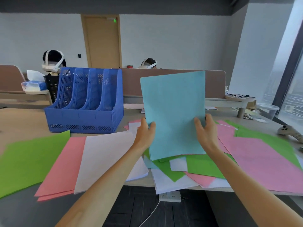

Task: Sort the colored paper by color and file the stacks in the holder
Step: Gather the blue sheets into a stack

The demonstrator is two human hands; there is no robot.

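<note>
A stack of light blue paper (173, 112) stands upright on its lower edge over the table's middle. My left hand (145, 133) grips its left side and my right hand (205, 131) grips its right side, thumbs on the front. The blue plastic file holder (85, 115), with several slots that look empty, stands at the back left. On the left lie a green stack (31, 159), a salmon-pink stack (64, 167) and a white stack (106, 158). Mixed pink (255, 161), green (203, 167) and white sheets (170, 181) lie loose on the right.
A game-style controller (290, 132) lies at the table's right edge. A brown desk divider (214, 82) runs behind the table. A tissue box (33, 85) sits far left. Two people with headsets sit beyond the divider. A power strip (170, 196) hangs below the table's front edge.
</note>
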